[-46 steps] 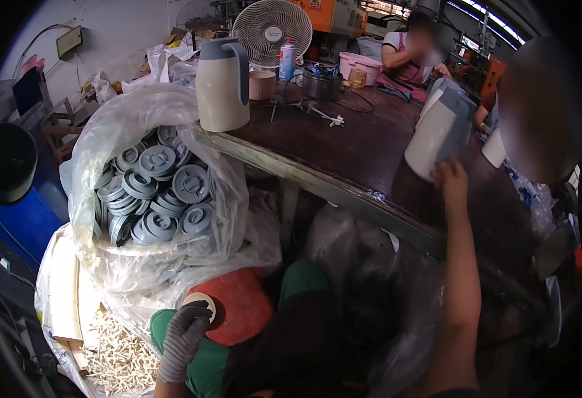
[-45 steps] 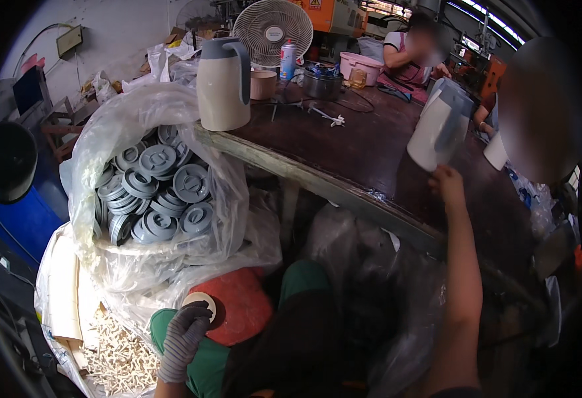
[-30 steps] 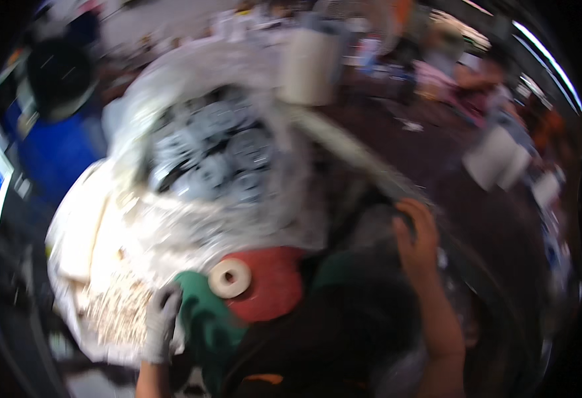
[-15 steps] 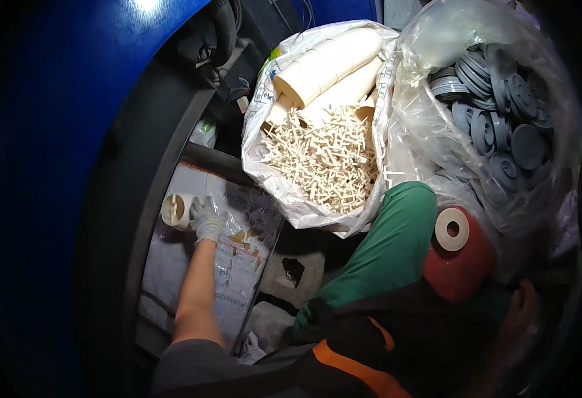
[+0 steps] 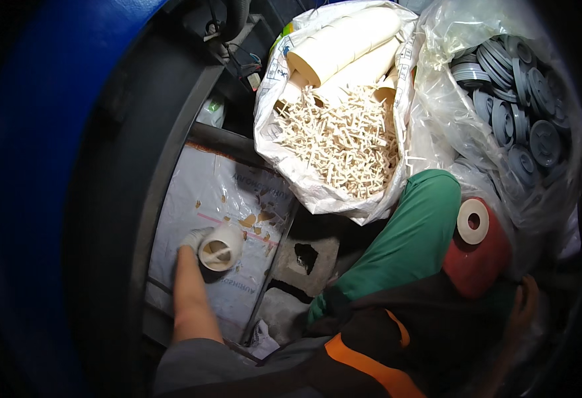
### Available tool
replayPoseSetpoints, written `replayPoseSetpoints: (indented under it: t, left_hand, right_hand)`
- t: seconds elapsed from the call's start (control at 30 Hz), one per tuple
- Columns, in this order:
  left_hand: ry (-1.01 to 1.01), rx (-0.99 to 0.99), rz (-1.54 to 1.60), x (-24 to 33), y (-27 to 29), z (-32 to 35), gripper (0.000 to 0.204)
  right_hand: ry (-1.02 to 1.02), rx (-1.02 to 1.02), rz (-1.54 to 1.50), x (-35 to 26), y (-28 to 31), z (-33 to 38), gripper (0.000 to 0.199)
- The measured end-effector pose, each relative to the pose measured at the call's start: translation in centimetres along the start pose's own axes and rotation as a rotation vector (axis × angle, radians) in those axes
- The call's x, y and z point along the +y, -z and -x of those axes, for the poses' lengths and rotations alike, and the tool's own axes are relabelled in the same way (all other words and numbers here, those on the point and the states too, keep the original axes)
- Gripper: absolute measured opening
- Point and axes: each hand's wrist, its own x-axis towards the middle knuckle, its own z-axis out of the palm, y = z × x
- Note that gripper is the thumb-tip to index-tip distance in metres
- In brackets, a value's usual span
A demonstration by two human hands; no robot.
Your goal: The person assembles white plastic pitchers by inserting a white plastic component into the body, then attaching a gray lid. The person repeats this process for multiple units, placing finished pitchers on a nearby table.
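Observation:
My left hand (image 5: 196, 237), in a pale glove, grips a cream plastic pipe fitting (image 5: 232, 240) from its left side. The fitting's round open end faces up toward me, and a thin cream cross-piece spans the opening. Its fingers are partly hidden behind the fitting. Below it lies a plastic-covered sheet (image 5: 178, 199) strewn with small brown scraps. My right hand (image 5: 525, 298) is low at the right edge, in dim light; whether it holds anything I cannot make out.
A white woven sack (image 5: 274, 162) holds many small cream plastic pieces (image 5: 337, 136) and large cream pipes (image 5: 344, 43). Beside it, a clear plastic bag (image 5: 430, 126) contains grey round caps (image 5: 503, 123). A cream ring (image 5: 462, 222) rests on a red object (image 5: 470, 268) near my green-trousered knee (image 5: 430, 192).
My left hand has turned and come nearer to me with the pipe fitting. The fitting is now on the hand's right instead of its left. The whole view has shifted slightly.

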Motion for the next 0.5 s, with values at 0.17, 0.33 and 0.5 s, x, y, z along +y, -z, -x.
replayPoseSetpoints:
  t: [0.17,0.33,0.5]
  left_hand:
    - [-0.242,0.141,-0.664,-2.6,-5.1,2.0,0.075]
    - [-0.393,-0.237,-1.223,-1.5,-7.6,-0.7,0.096]
    - [-0.705,-0.215,-1.879,-2.3,-10.0,2.1,0.071]
  right_hand:
    - [0.07,-0.003,0.022,-1.1,-0.4,-1.5,0.026]
    - [0.058,-0.011,-0.056,-1.3,-0.4,-1.5,0.026]
    - [0.018,-0.041,-0.046,-0.3,-1.8,0.2,0.025]
